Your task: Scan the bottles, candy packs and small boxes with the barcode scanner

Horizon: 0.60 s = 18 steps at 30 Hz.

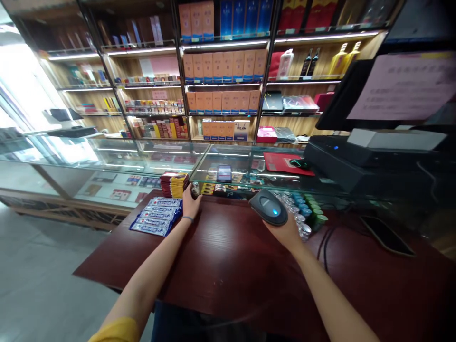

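Observation:
My right hand (pixel 285 230) is wrapped around a black barcode scanner (pixel 270 207) with a blue light on top, held over the counter. My left hand (pixel 191 203) reaches to the table's far edge, its thumb and fingers around a small glass-like bottle (pixel 195 188). Left of that hand lie blue-and-white packets (pixel 156 216) in an overlapping row. Behind them stands a stack of red-and-yellow packs (pixel 174 184). Rows of small silver, blue and green containers (pixel 302 209) stand just beyond my right hand, partly hidden by it.
The dark red table (pixel 221 266) meets a glass display case (pixel 160 156). A phone (pixel 387 235) and black cables (pixel 324 247) lie at the right. Above them stand a black machine (pixel 356 161) and a monitor with a pink paper (pixel 402 85). Stocked shelves (pixel 224 85) line the wall.

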### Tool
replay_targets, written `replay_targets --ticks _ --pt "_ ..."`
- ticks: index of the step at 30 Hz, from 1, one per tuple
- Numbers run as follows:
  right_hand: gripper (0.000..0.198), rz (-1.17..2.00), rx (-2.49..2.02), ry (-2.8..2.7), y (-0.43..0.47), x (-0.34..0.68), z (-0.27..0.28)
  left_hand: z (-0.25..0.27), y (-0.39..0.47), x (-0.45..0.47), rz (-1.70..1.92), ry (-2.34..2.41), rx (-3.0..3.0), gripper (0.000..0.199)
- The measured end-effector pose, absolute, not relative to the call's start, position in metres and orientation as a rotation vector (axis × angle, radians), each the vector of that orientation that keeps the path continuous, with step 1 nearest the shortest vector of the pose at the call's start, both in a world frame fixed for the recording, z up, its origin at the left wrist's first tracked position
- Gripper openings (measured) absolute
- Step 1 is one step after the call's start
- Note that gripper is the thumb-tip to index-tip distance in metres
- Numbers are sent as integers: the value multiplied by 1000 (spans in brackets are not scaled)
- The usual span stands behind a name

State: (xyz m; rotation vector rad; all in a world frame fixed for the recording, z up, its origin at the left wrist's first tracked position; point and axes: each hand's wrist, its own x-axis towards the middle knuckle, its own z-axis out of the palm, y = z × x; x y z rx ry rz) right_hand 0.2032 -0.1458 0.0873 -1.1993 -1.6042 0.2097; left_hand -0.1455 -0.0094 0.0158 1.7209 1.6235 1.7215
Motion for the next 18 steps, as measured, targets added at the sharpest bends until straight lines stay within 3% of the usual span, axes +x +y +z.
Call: replay_targets --ticks 5,10,14,18 --pt "37 291 -1264 -1760 -148 181 76 6 3 -143 1624 1592 1745 85" --pt "43 260 -1265 -1895 -146 168 63 -4 14 -135 1540 1628 1712 94" --pt "40 261 -1276 -1972 -142 168 53 -9 18 -136 1567 1641 1762 85" --pt "37 294 -1283 -1977 -142 169 51 -13 20 -136 1659 1656 1782 61"
